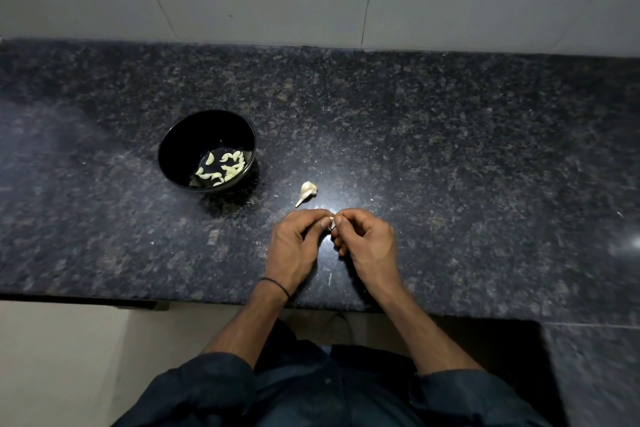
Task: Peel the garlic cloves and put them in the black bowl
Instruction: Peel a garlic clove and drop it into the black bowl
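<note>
Garlic clove (pixel 332 224) is just below frame centre, pinched between the curled fingertips of left hand (pixel 294 246) and right hand (pixel 367 243). Risk: tiny piece, shallow grip. A hard tug on the skin could pop it off the counter (pixel 450 166) edge, low in frame. Look: pale sliver, mostly hidden, skin coverage unclear. Black bowl (pixel 180 149), left of centre, holds peeled cloves (pixel 225 166). Bulb remnant (pixel 306 192) lies between the bowl and the hands.

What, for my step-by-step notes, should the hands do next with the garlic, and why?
Probably finish stripping the skin: both the left hand and the right hand pinch one small clove between their fingertips above the counter, so peeling seems under way. Whether skin remains is too small to tell. The black bowl, holding peeled cloves, comes after.
</note>
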`<state>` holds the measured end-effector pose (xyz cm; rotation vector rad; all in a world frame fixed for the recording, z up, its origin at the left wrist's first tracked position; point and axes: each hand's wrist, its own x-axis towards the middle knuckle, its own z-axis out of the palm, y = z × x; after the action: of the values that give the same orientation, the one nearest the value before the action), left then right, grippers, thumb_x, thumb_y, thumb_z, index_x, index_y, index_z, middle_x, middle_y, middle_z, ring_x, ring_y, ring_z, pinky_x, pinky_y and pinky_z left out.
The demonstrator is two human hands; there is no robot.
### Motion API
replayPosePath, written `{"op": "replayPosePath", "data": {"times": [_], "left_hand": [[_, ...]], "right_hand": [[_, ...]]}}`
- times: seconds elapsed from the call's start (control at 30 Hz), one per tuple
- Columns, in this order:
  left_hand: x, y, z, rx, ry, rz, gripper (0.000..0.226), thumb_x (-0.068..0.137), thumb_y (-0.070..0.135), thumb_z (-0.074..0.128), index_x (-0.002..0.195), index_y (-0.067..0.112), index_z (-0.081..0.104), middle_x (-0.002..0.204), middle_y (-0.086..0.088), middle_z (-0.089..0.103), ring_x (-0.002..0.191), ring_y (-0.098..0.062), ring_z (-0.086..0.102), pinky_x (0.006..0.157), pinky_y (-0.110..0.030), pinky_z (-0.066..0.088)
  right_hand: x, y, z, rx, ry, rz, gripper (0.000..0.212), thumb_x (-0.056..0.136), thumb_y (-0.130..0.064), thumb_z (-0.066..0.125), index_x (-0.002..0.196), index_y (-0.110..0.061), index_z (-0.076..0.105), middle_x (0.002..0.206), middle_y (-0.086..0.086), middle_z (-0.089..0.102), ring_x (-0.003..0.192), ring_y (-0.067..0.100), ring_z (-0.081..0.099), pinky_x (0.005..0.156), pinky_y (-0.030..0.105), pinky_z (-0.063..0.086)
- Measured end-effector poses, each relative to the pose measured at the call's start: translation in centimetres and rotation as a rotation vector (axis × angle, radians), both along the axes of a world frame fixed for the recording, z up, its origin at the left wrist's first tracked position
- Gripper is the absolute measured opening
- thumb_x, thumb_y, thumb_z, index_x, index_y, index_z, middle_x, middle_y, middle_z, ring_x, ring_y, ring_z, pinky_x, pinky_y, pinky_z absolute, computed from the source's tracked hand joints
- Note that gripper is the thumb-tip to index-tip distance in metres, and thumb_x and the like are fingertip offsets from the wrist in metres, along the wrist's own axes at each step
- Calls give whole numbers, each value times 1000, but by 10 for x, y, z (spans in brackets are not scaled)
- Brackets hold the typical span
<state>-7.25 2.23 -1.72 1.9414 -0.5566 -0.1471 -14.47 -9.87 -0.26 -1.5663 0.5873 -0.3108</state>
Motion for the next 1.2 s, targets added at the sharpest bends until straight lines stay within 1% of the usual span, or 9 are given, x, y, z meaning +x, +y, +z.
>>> {"op": "replayPosePath", "data": {"times": [0.13, 0.33, 0.53, 0.67, 0.83, 1.0, 1.1, 1.2], "left_hand": [[0, -1, 1, -21, 8, 16, 15, 93, 9, 66, 97, 17, 77, 94, 10, 74, 93, -9, 66, 85, -27, 51], [0, 0, -2, 9, -46, -7, 14, 92, 14, 64, 97, 17, 76, 94, 9, 73, 93, -11, 65, 86, -32, 51], [0, 1, -3, 25, -47, -8, 14, 92, 11, 64, 95, 17, 76, 91, 8, 72, 91, -12, 64, 84, -33, 50], [1, 0, -4, 42, -58, -6, 14, 91, 8, 66, 95, 17, 76, 91, 9, 72, 91, -11, 64, 84, -33, 50], [1, 0, -3, 54, -77, 7, 14, 91, 8, 66, 95, 17, 76, 91, 9, 72, 90, -9, 63, 84, -30, 50], [1, -1, -1, 40, -39, 25, 15, 92, 9, 66, 97, 17, 77, 94, 9, 74, 92, -8, 65, 86, -29, 51], [1, -1, 2, 29, -4, 8, 14, 95, 13, 65, 100, 20, 76, 98, 12, 74, 96, -7, 64, 88, -29, 50], [1, 0, 3, -4, 86, 5, 14, 93, 18, 69, 102, 24, 76, 100, 13, 74, 100, -10, 66, 90, -33, 52]], "right_hand": [[1, -1, 0, 60, 3, 23, 14, 99, -14, 63, 89, -11, 72, 72, 12, 69, 56, 19, 58, 54, 32, 52], [3, -4, 1, 94, 23, 32, 15, 98, -12, 62, 87, -7, 72, 70, 19, 68, 53, 21, 56, 50, 31, 50], [4, -10, 5, 140, 50, 91, 14, 98, -9, 63, 89, -1, 72, 74, 24, 67, 55, 23, 57, 51, 29, 50], [9, -10, 6, 106, 81, 86, 15, 97, -6, 62, 86, 0, 71, 71, 22, 67, 54, 24, 57, 48, 31, 50], [11, -6, 6, 21, 139, 62, 15, 95, -13, 63, 83, -7, 71, 67, 12, 70, 53, 18, 60, 49, 32, 50], [13, -3, 7, 32, 165, 27, 13, 94, -15, 65, 83, -10, 70, 67, 11, 70, 53, 16, 61, 48, 28, 47], [13, -4, 8, 59, 164, 9, 14, 95, -15, 64, 84, -9, 69, 64, 8, 68, 52, 17, 60, 46, 28, 45], [14, -5, 8, 95, 163, 9, 14, 96, -11, 61, 85, -7, 68, 62, 8, 66, 50, 18, 57, 43, 28, 42]]}}
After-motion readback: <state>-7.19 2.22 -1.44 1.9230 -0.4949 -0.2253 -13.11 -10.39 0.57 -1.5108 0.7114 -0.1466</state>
